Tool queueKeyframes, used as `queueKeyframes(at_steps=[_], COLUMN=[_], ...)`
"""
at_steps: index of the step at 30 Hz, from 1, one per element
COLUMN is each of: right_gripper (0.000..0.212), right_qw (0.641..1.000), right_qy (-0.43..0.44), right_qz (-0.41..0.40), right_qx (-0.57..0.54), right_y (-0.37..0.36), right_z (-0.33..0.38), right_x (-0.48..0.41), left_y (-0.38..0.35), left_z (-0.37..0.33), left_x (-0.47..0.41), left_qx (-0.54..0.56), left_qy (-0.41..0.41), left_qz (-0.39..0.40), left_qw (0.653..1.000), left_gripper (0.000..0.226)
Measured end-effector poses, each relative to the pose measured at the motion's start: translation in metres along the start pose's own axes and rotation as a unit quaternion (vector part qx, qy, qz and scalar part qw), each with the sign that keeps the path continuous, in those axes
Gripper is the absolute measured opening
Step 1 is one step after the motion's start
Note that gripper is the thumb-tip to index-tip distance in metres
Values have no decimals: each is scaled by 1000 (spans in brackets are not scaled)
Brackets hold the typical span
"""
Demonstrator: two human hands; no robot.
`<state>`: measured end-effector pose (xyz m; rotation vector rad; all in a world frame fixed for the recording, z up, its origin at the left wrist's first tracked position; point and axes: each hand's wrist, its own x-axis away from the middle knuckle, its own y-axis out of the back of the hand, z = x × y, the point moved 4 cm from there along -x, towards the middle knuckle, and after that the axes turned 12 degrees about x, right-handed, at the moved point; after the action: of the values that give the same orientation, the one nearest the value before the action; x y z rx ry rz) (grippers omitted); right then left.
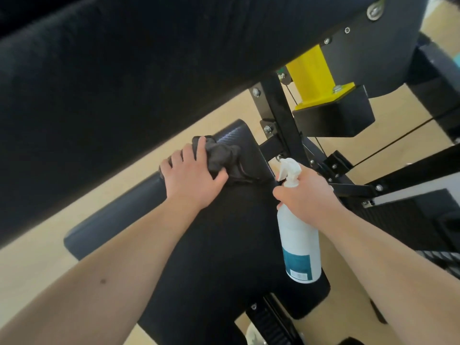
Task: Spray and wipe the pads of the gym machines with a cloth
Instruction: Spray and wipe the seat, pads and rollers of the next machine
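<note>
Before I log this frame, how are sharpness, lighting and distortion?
Head view: left hand, right hand and spray bottle fairly sharp; upper pad close, soft, nearly featureless black; even light, faint sheen on the seat pad by the cloth; frame edges bowed.

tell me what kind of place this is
Most likely a gym: a black seat pad being wiped, a bolted steel frame with a yellow bracket, and a thin cable.

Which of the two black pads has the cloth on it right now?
The lower, smooth pad: the left hand presses the dark cloth on its far end. The large upper pad has no cloth on it.
</note>
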<state>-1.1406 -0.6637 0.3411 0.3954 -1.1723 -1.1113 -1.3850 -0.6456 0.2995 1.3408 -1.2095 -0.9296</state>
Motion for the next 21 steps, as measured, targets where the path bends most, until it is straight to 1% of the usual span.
queueKeyframes(at_steps=[2, 4, 6, 8, 10, 13, 15, 17, 19, 21], right_gripper=[22, 22, 23, 25, 29, 36, 32, 15, 14, 16], right_qw=[1000, 1000, 999, 998, 999, 1000, 1000, 999, 998, 997], right_qy=[7, -2, -12, -12, -10, -4, 13, 43, 59, 73], right_qz=[3, 5, 0, -1, 4, 9, 6, 4, -4, -15], right_qx=[-4, -24, -49, -60, -47, -7, 5, -1, -13, -5], right_y=[-3, -5, -7, -9, -11, -16, -14, -10, -4, -3], right_z=[2, 3, 1, -1, 0, 8, 17, 25, 31, 35], right_x=[-2, -3, -4, -5, -7, -5, 1, 6, 13, 20], left_y=[1, 0, -4, -7, -11, -12, -18, -28, -38, -40], left_z=[-17, -42, -68, -83, -83, -68, -63, -60, -59, -56], left_x=[-12, -32, -50, -60, -60, -39, -11, 29, 67, 86], left_qx=[12, 18, 19, 23, 16, 4, 8, 14, 15, 28], left_qy=[20, 14, -25, -79, -118, -156, -175, -207, -234, -239], left_qz=[18, 32, 42, 34, 18, 8, 36, 82, 136, 168], left_qw=[1000, 999, 999, 996, 993, 988, 984, 975, 962, 956], left_gripper=[90, 89, 86, 78, 71, 70, 73, 76, 76, 75])
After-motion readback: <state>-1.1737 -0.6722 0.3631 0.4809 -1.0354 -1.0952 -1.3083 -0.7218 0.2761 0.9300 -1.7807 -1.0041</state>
